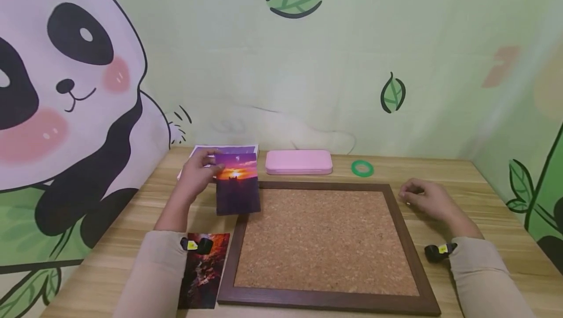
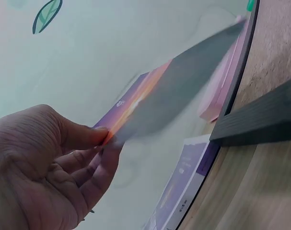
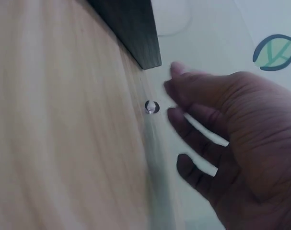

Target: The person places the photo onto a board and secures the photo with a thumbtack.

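My left hand pinches a sunset photo by its upper left edge, thumb in front. The photo is raised and overlaps the upper left corner of a framed cork board. In the left wrist view the same photo slants away from the thumb and fingers. To the right of the board hovers my right hand, its fingers loosely bent. Nothing shows between the fingers in the right wrist view. Near them is a small glinting item, too small to name. A dark red photo lies left of the board.
Behind the board are a pink case and a green ring, perhaps a tape roll. A purple-printed packet or stack lies at the back left, partly hidden by the left hand. A panda-printed wall stands behind the wooden table.
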The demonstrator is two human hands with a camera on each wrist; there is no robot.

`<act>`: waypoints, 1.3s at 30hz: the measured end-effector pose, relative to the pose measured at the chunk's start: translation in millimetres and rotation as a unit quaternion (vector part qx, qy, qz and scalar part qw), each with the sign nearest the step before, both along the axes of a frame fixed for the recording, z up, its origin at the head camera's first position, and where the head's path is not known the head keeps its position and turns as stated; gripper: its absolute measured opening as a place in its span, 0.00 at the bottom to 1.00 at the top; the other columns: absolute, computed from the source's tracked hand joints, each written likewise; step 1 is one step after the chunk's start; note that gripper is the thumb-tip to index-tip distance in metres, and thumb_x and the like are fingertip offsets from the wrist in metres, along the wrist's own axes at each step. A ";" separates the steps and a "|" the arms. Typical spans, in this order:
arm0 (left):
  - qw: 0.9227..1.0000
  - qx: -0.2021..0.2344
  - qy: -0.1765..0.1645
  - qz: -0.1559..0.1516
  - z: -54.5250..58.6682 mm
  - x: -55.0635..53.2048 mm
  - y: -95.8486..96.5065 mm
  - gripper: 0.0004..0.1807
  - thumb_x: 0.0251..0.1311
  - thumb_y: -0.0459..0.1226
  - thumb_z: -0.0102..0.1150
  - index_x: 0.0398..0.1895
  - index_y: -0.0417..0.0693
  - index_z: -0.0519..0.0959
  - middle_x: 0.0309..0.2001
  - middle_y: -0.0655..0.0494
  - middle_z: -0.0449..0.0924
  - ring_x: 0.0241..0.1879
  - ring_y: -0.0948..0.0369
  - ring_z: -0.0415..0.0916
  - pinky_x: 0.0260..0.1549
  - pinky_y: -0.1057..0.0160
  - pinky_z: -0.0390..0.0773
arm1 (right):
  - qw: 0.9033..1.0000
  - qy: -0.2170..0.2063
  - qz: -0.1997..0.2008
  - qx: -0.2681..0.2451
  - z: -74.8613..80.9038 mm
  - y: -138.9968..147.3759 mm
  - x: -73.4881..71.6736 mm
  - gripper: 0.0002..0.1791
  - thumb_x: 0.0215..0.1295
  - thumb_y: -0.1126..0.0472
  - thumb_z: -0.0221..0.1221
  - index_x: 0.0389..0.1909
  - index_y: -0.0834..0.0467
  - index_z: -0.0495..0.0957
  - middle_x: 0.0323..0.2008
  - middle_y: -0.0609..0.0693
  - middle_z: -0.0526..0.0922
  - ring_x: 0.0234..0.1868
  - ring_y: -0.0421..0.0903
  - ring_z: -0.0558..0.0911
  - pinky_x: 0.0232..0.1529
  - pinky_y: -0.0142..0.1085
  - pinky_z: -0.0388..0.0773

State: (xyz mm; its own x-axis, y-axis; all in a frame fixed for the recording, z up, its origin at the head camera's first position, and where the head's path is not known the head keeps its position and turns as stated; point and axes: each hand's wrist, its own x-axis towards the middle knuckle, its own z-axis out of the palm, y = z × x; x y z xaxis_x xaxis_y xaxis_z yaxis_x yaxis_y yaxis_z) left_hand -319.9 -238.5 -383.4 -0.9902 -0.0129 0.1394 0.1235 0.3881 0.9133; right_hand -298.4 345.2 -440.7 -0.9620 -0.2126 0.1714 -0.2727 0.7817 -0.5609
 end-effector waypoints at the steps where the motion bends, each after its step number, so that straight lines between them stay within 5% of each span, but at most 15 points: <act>1: 1.000 0.009 -0.006 -0.010 0.1 -0.8 1.5 0.22 0.66 0.29 0.59 0.63 0.38 0.72 0.48 0.35 0.78 0.39 0.54 0.79 0.33 0.59 0.84 | 1.000 0.005 -0.002 -0.004 2.0 -0.6 0.8 0.11 0.72 0.52 0.60 0.43 0.57 0.82 0.41 0.54 0.84 0.47 0.56 0.80 0.42 0.46 0.76; 10: 0.996 0.033 -0.047 -0.071 -9.1 0.2 21.3 0.22 0.62 0.28 0.64 0.60 0.37 0.73 0.47 0.36 0.76 0.40 0.51 0.81 0.38 0.51 0.84 | 0.998 0.058 0.017 -0.020 28.5 -22.9 4.8 0.13 0.74 0.50 0.58 0.46 0.55 0.83 0.43 0.52 0.86 0.47 0.54 0.81 0.47 0.52 0.76; 21: 0.992 -0.001 -0.060 -0.109 -27.3 1.7 48.3 0.21 0.58 0.27 0.68 0.55 0.34 0.76 0.40 0.41 0.75 0.33 0.53 0.81 0.33 0.52 0.84 | 0.987 0.085 0.118 -0.064 61.3 -101.3 3.0 0.05 0.70 0.57 0.63 0.40 0.53 0.85 0.39 0.47 0.86 0.44 0.47 0.82 0.45 0.49 0.76; 31: 0.991 -0.062 -0.061 -0.103 -42.9 1.4 63.6 0.18 0.56 0.26 0.69 0.50 0.37 0.78 0.38 0.43 0.78 0.30 0.55 0.80 0.27 0.57 0.84 | 0.977 0.062 0.178 -0.096 57.4 -171.8 -12.5 0.04 0.69 0.59 0.64 0.40 0.52 0.86 0.36 0.43 0.86 0.40 0.43 0.82 0.42 0.43 0.77; 39: 0.985 -0.104 -0.069 -0.116 -39.8 5.8 69.5 0.19 0.56 0.26 0.68 0.51 0.37 0.77 0.39 0.43 0.78 0.30 0.53 0.80 0.24 0.58 0.83 | 0.969 0.020 0.225 -0.104 46.7 -218.5 -27.8 0.04 0.69 0.58 0.63 0.41 0.52 0.84 0.37 0.42 0.86 0.41 0.42 0.82 0.44 0.42 0.77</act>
State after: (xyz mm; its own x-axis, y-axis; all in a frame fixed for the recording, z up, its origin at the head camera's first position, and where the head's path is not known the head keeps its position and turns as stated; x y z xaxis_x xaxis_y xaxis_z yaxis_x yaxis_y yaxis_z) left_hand -314.2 -169.0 -423.2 -0.9728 0.2306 -0.0214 0.1108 0.5445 0.8314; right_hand -326.2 126.6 -394.0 -0.7716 -0.5659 0.2905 -0.5842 0.4495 -0.6758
